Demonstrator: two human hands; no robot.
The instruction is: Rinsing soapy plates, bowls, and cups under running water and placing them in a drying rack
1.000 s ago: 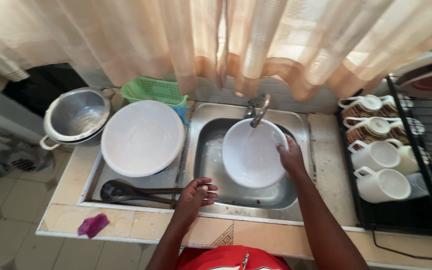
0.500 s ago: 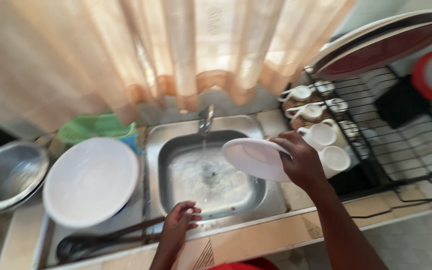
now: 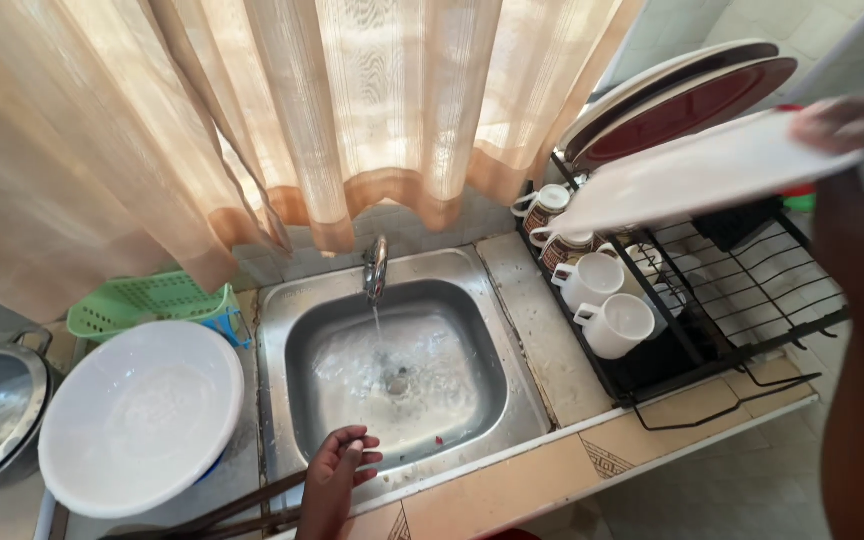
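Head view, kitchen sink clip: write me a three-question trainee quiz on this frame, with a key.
1. True or false: water runs from the metal tap into the steel sink.
2. Which hand holds the white round plate over the black wire dish rack?
3. Where does the left hand rest? A) on the sink's front edge B) on the large white plastic bowl C) on a white mug

Key: 1 true; 2 the right hand; 3 A.
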